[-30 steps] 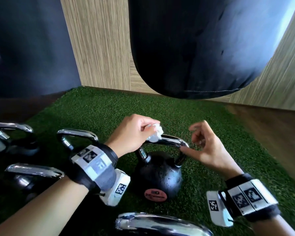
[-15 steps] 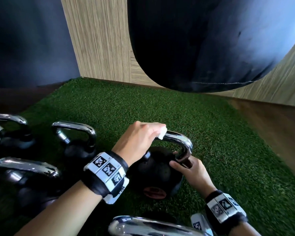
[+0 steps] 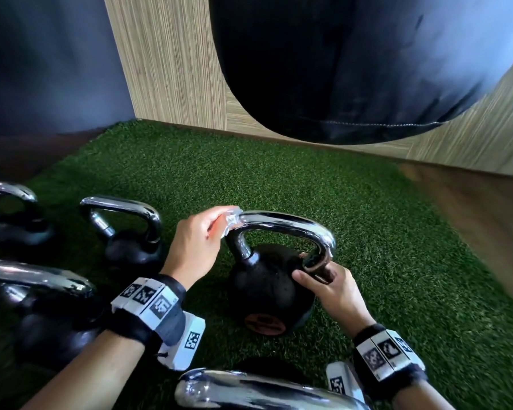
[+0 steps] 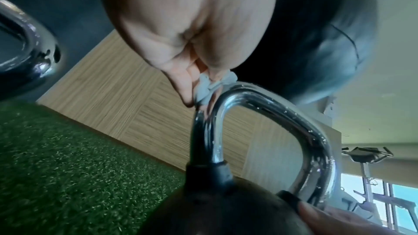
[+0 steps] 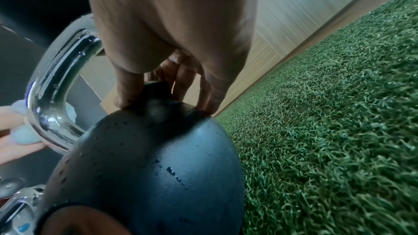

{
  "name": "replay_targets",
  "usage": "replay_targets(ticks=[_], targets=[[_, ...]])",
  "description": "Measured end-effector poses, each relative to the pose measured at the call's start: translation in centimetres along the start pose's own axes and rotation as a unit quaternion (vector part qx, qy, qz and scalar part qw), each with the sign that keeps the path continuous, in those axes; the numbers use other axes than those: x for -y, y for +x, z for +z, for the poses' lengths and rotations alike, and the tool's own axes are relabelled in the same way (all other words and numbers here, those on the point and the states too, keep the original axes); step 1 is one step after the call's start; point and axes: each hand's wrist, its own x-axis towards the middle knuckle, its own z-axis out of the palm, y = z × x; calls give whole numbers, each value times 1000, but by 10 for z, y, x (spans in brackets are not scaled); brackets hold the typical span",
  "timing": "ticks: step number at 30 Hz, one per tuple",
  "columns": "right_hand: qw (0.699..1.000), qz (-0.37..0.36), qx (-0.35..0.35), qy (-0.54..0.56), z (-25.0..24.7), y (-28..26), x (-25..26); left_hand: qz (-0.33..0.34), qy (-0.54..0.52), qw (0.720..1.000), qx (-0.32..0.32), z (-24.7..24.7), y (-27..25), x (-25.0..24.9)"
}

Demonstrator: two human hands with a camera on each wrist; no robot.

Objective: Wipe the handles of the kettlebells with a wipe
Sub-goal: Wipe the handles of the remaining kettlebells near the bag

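Observation:
A black kettlebell (image 3: 267, 288) with a chrome handle (image 3: 282, 221) stands on green turf in the middle of the head view. My left hand (image 3: 202, 241) pinches a crumpled white wipe (image 3: 230, 221) against the handle's left bend; the left wrist view shows the wipe (image 4: 211, 85) squeezed between fingers and thumb on the chrome handle (image 4: 267, 113). My right hand (image 3: 329, 287) grips the base of the handle's right leg, thumb on the ball. In the right wrist view the right hand (image 5: 165, 88) has its fingers round the black stub on the ball (image 5: 149, 163).
Other chrome-handled kettlebells stand at the left (image 3: 125, 229) (image 3: 42, 303) (image 3: 9, 214), and one handle (image 3: 261, 392) lies at the bottom edge. A black punching bag (image 3: 353, 60) hangs above. Wood panel wall (image 3: 166, 60) behind; wooden floor (image 3: 480, 208) right of the turf (image 3: 397, 276).
My right hand dropped from hovering beside the handle to gripping the base of its right leg. My left hand slid the wipe from mid-handle to the left bend.

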Motion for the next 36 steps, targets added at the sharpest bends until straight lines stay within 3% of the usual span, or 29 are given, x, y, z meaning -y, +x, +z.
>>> replay_targets(ticks=[3,5,8,12,14,18,21,25,28,32,36], targets=[[1000,-2,5,5,0,2,-1,-15,-71,997,-31,11,-8,11],[1000,5,10,14,0,2,-2,-74,-133,988,-37,23,-12,27],[999,21,17,43,0,4,0,-195,-196,961,-3,40,-26,40],[994,14,32,100,-1,8,4,-232,-236,943,38,49,-40,49],[994,9,36,102,-1,8,4,-220,-279,932,70,43,-42,45],[997,-5,24,71,-2,7,5,-97,-139,982,79,33,-46,39],[1000,-5,10,28,-5,1,6,-80,-28,996,36,36,-43,38],[998,-11,-31,-53,-9,-17,8,-60,-19,997,42,42,-22,25],[972,-108,-47,-205,-12,-36,7,-82,-2,994,74,53,5,30],[937,-239,-51,-250,0,-50,18,-68,4,990,120,76,36,17],[960,-204,-87,-172,9,-24,27,-68,-4,969,238,83,58,11]])
